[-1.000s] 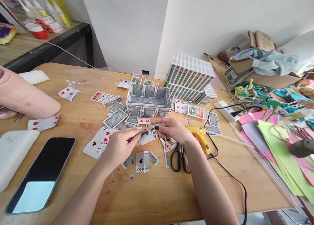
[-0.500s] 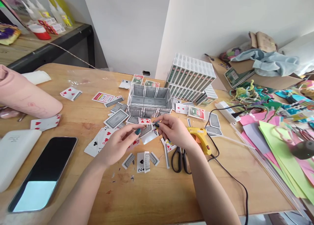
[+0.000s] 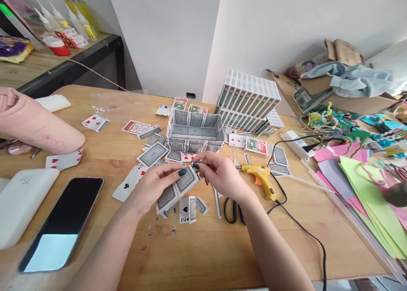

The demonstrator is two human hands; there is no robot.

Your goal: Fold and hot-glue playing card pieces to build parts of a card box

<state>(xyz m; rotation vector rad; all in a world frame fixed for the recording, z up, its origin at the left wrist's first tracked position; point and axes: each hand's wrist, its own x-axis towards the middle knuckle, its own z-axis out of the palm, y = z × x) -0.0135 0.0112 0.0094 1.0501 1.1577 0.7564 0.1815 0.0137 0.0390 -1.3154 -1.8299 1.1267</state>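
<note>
My left hand [image 3: 151,185] is closed on a folded strip of grey-backed playing cards [image 3: 187,181], its dark-nailed thumb lying on top. At the strip's far right end, my right hand [image 3: 221,171] pinches an edge between thumb and fingers. Just beyond both hands stands an open box made of playing cards [image 3: 194,145]. A yellow glue gun [image 3: 256,170] lies to the right of my right hand, and black-handled scissors [image 3: 231,209] are partly under my right forearm. Cut card pieces [image 3: 201,205] and a two of spades [image 3: 184,210] lie below the strip.
Boxed card decks [image 3: 249,94] are stacked behind on the right. A phone [image 3: 62,223], a white case [image 3: 30,198] and a pink roll [image 3: 41,121] occupy the left. The glue gun's black cable [image 3: 305,231] crosses the right side near coloured paper [image 3: 365,202].
The card strip has turned up toward me, showing more of its grey-patterned backs. Both hands stay close together on it, and the view has shifted slightly.
</note>
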